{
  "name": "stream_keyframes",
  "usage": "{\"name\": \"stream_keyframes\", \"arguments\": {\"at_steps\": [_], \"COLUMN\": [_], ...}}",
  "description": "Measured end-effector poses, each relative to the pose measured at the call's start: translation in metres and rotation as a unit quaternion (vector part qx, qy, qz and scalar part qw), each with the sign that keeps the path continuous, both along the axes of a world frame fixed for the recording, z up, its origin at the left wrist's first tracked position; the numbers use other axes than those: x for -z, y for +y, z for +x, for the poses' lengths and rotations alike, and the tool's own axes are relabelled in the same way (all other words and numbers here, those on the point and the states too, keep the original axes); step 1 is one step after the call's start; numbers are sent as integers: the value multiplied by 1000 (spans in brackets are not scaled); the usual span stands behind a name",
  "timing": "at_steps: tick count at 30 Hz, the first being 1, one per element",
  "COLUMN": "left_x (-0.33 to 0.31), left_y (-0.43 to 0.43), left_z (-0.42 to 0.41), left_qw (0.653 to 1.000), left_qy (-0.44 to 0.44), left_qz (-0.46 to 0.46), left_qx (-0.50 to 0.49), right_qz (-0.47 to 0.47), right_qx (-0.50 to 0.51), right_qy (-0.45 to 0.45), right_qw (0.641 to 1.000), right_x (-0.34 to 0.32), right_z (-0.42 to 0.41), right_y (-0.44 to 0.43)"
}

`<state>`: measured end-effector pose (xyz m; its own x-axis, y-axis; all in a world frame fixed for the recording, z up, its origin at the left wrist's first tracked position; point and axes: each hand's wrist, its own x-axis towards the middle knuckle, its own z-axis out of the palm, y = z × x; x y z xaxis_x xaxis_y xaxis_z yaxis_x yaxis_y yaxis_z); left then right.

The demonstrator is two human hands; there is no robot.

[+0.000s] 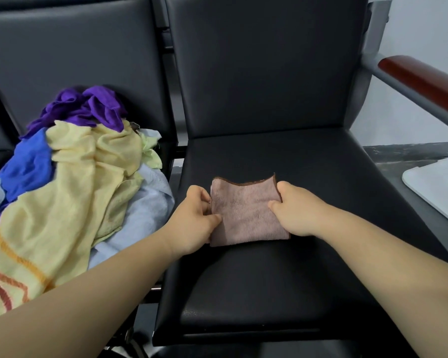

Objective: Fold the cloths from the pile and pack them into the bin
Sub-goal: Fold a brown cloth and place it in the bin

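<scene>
You hold the pink cloth [246, 215] over the middle of the black seat [269, 293], folded into a small rectangle. Its near edge rests on the seat and its far edge, with a dark brown hem, is wavy and curls up a little. Your left hand [194, 220] pinches the cloth's left edge, with the thumb pressed on top and the fingers curled beneath. Your right hand [295, 210] grips the right edge in the same way, thumb on the upper face and fingers wrapped round the side.

The pile [70, 189] lies on the next cushion, left of the seat and close to your left forearm. A yellow cloth [88, 177] with orange stripes is draped over pale blue ones, with a bright blue cloth [29, 166] and a purple cloth [88, 107] nearer the backrest. Right of the seat and lower down sits a white rounded corner of plastic [435, 187]; you cannot tell whether it is the bin. Above the seat on that side runs a red-brown armrest [422, 78].
</scene>
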<state>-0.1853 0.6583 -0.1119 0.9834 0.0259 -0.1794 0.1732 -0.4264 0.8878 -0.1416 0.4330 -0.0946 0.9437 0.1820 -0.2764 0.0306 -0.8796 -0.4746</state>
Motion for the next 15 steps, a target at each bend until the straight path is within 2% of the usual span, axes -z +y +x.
{"name": "stream_keyframes", "arguments": {"at_steps": [8,12,15], "left_x": [12,10,6], "left_y": [2,-3,-3], "left_z": [12,16,20], "left_qw": [991,976,968], "left_qy": [-45,-33,2], "left_qz": [123,213,246], "left_qx": [9,-7,-47], "right_qz": [-18,-34,-64], "right_qx": [29,80,110], "right_qy": [8,0,-7], "right_qw": [999,996,992], "right_x": [5,10,4], "right_z": [5,9,8], "right_y": [6,12,11]}}
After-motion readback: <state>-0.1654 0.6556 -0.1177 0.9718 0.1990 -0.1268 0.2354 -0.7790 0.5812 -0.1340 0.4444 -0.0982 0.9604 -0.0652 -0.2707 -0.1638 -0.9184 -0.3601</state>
